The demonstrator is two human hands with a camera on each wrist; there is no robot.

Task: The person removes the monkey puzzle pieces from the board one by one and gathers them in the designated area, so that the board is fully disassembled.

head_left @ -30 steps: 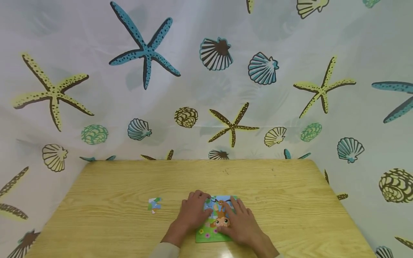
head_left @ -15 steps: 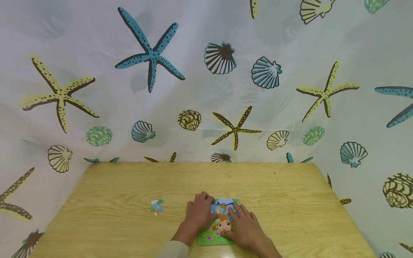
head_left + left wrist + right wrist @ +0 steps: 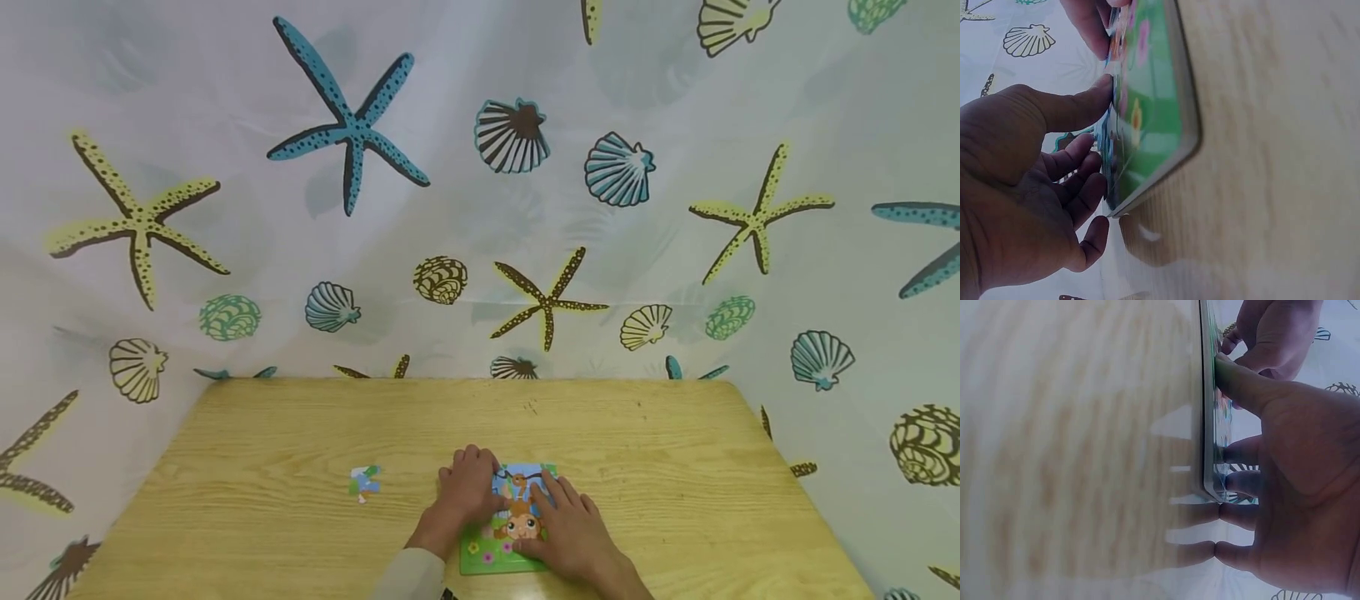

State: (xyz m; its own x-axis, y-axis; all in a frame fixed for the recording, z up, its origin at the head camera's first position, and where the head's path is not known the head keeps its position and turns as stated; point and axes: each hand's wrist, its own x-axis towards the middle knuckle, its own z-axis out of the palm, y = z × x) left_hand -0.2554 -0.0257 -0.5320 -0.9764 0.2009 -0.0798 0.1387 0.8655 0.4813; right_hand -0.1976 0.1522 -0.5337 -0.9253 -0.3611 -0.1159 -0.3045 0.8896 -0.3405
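Note:
A jigsaw puzzle board [image 3: 480, 563] with a monkey picture and green lower edge lies on the wooden table. My left hand [image 3: 467, 492] is over its left side; in the left wrist view the thumb [image 3: 1088, 103] and bent fingertips touch the picture surface. My right hand [image 3: 573, 529] rests along the board's right side, fingers spread. From the right wrist, its thumb [image 3: 1241, 378] lies on the board, while two fingertips touch the table beyond the corner. The hands cover parts of the picture's left and right sides.
Loose jigsaw pieces [image 3: 365, 482] in blue, green and white lie on the table [image 3: 262, 517] to the left of the board. A white curtain [image 3: 480, 208] printed with starfish and shells surrounds the table at the back and sides.
My left hand has shifted slightly right over the board, covering more of its left side. The right hand stays about where it was on the board. The head view has tilted a little.

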